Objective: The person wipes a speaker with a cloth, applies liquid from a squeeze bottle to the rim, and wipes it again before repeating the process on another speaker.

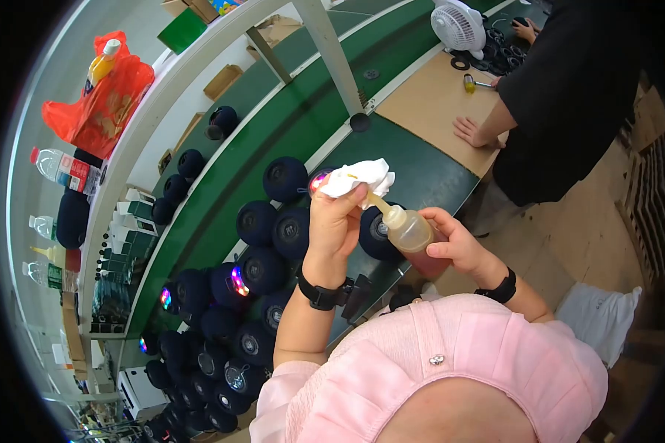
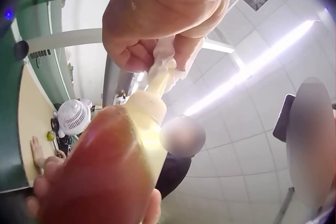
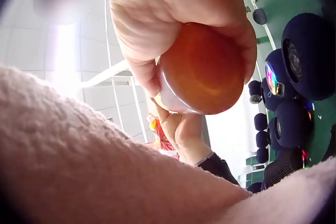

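Observation:
My left hand (image 1: 331,229) pinches a crumpled white cloth or tissue (image 1: 360,177) by the nozzle (image 1: 377,202) of a squeeze bottle (image 1: 410,231). In the left wrist view the left hand's (image 2: 163,19) fingers and the white cloth close round the pale nozzle tip. My right hand (image 1: 462,247) grips the bottle's body, which is tilted with its nozzle toward the left hand. Reddish liquid (image 2: 100,171) fills much of the bottle. From the right wrist view, the right hand (image 3: 178,8) wraps the bottle, its round amber base (image 3: 205,71) facing the camera.
Many dark round speakers (image 1: 257,269), some with coloured lights, crowd the green bench to the left. Another person's hand (image 1: 476,133) rests on a brown board (image 1: 421,103) ahead, near a white fan (image 1: 458,29). A shelf at left carries bottles and a red bag (image 1: 100,103).

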Demonstrator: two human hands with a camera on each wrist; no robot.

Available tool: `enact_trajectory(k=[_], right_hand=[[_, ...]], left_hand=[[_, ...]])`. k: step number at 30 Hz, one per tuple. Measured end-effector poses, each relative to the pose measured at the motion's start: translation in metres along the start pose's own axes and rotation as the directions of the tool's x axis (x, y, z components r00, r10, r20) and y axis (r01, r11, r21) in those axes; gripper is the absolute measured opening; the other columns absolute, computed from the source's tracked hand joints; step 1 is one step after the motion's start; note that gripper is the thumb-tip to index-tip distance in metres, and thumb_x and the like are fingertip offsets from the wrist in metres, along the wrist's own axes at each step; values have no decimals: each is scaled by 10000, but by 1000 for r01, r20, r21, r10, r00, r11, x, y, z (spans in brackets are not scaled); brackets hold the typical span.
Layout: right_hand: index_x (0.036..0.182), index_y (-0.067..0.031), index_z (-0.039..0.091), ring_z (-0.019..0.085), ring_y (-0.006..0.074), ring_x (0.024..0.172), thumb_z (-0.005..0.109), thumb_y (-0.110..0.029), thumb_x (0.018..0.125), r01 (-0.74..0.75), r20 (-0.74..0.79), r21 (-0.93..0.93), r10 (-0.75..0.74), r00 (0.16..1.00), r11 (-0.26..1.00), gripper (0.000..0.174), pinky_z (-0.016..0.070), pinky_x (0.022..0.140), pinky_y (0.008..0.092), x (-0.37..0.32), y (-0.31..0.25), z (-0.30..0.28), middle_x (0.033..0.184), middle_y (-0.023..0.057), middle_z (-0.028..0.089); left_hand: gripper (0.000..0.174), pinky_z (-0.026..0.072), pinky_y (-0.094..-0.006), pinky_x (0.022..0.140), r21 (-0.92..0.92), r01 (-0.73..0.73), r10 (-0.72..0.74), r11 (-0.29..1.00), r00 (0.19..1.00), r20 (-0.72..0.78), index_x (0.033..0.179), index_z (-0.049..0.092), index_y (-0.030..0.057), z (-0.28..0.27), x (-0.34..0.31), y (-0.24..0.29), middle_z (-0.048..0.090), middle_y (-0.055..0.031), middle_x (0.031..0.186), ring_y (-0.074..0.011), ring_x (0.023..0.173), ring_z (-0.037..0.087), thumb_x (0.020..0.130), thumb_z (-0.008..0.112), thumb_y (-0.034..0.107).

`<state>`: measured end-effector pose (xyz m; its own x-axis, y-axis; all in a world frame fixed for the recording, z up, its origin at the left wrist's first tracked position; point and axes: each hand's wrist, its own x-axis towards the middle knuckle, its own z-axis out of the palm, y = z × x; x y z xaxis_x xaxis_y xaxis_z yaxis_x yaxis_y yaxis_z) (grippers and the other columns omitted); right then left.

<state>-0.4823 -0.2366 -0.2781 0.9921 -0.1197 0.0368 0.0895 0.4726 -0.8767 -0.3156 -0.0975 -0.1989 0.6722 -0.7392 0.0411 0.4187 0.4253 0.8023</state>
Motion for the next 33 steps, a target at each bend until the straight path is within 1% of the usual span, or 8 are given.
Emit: enact_trajectory(k=[6,8,10,12,15,24,29,33], right_hand=[[1252,-49,428,460,125,1108,704,-114,776,7,5,4,-7,1000,1000,554,352,977,286,-2,-1,-5,1174,29,502],[1246,-47,435,467,125,1102,706,-110,774,-10,9,27,9,1000,1000,548,357,975,287,-4,-2,-6,1169,29,509],[1236,-46,449,481,128,1093,716,-107,762,-39,43,-60,42,998,997,547,367,970,291,-11,-2,-10,1164,32,521],[1231,-48,460,487,135,1096,735,-115,742,-51,11,-17,51,999,999,565,372,968,296,-20,9,-18,1169,37,524],[1235,-52,457,483,142,1109,745,-115,727,-31,-30,-17,31,999,999,588,367,975,302,-26,13,-24,1174,41,524],[1255,-60,435,471,158,1131,759,-151,705,-47,37,165,41,998,985,645,351,991,307,-18,13,-20,1196,48,512],[1251,-54,432,466,181,1149,781,-170,679,-32,3,204,32,999,979,680,340,1009,328,-16,20,-19,1205,63,513],[1247,-57,433,468,193,1155,789,-183,675,-37,-22,188,42,999,981,686,342,1012,338,-17,23,-21,1222,75,507]], left_hand=[[256,524,-331,808,-73,-29,23,997,997,-79,1074,555,-32,8,1,-5,637,-130,1037,-229,912,637,822,594,-38],[252,534,-344,809,-95,-93,70,991,972,-223,1085,542,-23,6,4,-2,631,-127,1029,-233,893,637,836,586,-21],[239,536,-348,774,-190,-339,266,921,906,-329,1082,542,-2,-32,21,30,628,-114,1018,-219,895,631,850,593,18],[223,530,-336,744,-24,-416,395,909,879,-268,1074,552,19,-65,24,73,629,-98,1015,-201,909,625,863,601,70],[211,521,-320,721,147,-257,295,955,870,-396,1071,561,41,-62,24,82,632,-88,1016,-198,894,625,868,593,90],[393,500,-398,758,-155,61,-96,986,969,-228,1158,499,33,-37,8,36,585,-152,1116,-303,982,588,797,600,151],[463,456,-492,921,-256,42,-61,966,996,-65,1202,467,-9,-39,7,50,503,-214,1239,-368,1125,509,804,525,221],[491,448,-481,936,-303,13,-24,953,999,-35,1203,470,-9,-42,7,64,503,-215,1238,-374,1137,502,779,537,229]])
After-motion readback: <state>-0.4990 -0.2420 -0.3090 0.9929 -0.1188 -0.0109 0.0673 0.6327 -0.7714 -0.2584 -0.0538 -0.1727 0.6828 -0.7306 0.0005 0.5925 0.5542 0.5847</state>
